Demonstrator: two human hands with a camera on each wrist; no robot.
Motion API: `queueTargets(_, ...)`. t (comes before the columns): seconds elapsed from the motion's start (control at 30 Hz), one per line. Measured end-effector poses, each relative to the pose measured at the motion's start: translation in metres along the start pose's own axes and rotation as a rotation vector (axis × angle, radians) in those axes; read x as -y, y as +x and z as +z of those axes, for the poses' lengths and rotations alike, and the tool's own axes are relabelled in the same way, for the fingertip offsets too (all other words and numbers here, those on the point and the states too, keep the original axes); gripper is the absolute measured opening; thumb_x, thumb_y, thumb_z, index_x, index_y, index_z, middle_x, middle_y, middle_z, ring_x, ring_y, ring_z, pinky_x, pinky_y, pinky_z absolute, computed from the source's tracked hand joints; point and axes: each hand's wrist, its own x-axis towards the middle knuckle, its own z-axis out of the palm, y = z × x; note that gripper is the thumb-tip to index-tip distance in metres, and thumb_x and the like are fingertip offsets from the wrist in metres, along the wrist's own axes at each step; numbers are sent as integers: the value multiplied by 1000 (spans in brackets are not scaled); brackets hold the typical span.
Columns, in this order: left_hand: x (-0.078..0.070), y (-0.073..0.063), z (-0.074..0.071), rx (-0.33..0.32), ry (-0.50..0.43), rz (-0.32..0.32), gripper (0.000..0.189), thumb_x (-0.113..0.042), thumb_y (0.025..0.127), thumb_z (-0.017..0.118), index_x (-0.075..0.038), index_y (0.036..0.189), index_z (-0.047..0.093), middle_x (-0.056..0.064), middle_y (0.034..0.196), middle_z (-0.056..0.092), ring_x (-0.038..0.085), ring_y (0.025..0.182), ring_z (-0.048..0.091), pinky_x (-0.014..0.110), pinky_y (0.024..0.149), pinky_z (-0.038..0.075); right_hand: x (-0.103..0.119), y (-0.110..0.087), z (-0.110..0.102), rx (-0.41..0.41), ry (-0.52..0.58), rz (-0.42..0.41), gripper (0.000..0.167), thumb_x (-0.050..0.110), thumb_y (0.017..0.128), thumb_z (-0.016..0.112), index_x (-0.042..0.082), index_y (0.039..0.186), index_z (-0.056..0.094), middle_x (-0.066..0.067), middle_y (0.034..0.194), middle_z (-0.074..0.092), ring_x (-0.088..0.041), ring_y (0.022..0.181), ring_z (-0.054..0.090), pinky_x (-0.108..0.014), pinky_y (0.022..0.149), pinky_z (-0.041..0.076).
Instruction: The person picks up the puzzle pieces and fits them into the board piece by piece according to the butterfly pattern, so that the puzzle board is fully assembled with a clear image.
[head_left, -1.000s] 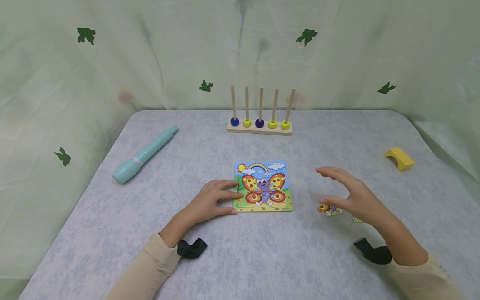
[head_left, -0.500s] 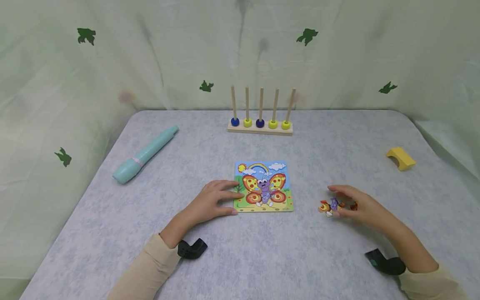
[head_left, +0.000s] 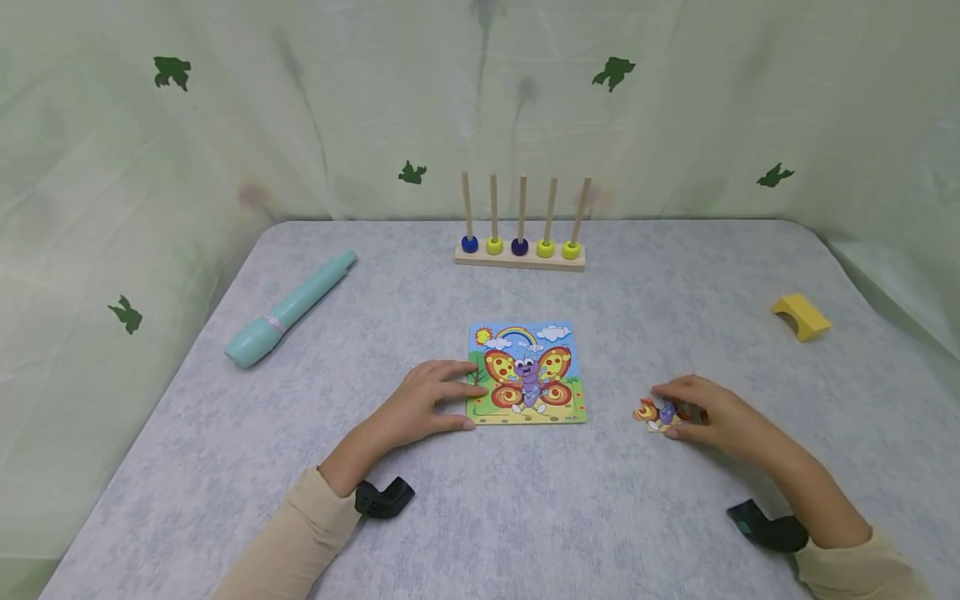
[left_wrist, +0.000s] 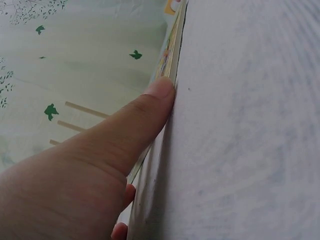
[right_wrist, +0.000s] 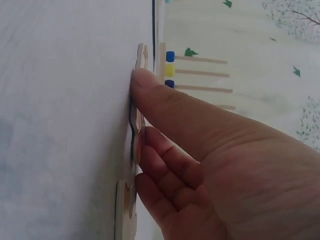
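A square butterfly puzzle [head_left: 558, 404] lies flat in the middle of the table. My left hand [head_left: 423, 400] rests at its left side, two fingertips over the picture and the thumb at the near left corner. In the left wrist view that thumb [left_wrist: 145, 110] presses on the puzzle's edge. To the right, my right hand [head_left: 720, 417] pinches a butterfly-patterned puzzle piece [head_left: 666, 412] between thumb and fingers, low at the tabletop. A second puzzle piece [right_wrist: 125, 212] lies under this hand in the right wrist view, mostly hidden from the head view.
A wooden peg stand [head_left: 517, 260] with blue and yellow beads is at the back centre. The turquoise tube-shaped object [head_left: 292, 308] lies on the left. A yellow arch block [head_left: 801, 317] sits on the far right. A pale curtain [head_left: 360, 100] hangs behind the table.
My right hand has come down from above the loose pieces, its fingers closing on one, which has shifted slightly left. The left hand stays at the puzzle.
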Motion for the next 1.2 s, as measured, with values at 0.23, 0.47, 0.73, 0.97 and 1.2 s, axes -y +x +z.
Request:
queueTargets(0.23, 3, 0, 2, -3, 6, 0, 46, -46, 79, 64, -25, 119, 61, 1, 134, 42, 22, 125, 31, 47, 100, 20, 10, 3, -1, 27, -40, 9, 47, 24, 78, 71, 9, 120, 58, -4, 102, 50, -14, 80, 43, -26, 62, 39)
queueTargets(0.47, 4, 0, 3, -6, -4, 1, 45, -46, 79, 64, -25, 119, 61, 1, 134, 42, 22, 124, 31, 47, 100, 20, 31, 15, -3, -90, 11, -93, 45, 13, 76, 72, 14, 119, 59, -5, 103, 50, -16, 85, 45, -31, 65, 44)
queueTargets(0.73, 3, -1, 3, -10, -1, 0, 45, -46, 79, 63, -25, 119, 61, 1, 134, 43, 22, 124, 31, 47, 99, 21, 77, 47, 8, -199, 113, -247, 46, 16, 77, 72, 16, 121, 58, -2, 105, 49, -17, 89, 46, -36, 66, 44)
queueTargets(0.97, 3, 0, 2, 4, 28, -5, 46, -48, 79, 61, -27, 120, 60, -1, 134, 42, 20, 124, 31, 45, 101, 20, 101, 74, 33, -127, 150, -265, 48, 19, 77, 72, 13, 122, 57, -4, 107, 49, -16, 92, 46, -36, 72, 45)
queueTargets(1.2, 0, 0, 1, 4, 66, -2, 45, -48, 79, 61, -27, 120, 60, -1, 132, 44, 20, 123, 33, 44, 101, 20, 100, 92, 54, -2, 68, -240, 43, 18, 79, 70, 10, 120, 58, -3, 101, 45, -15, 85, 40, -27, 67, 40)
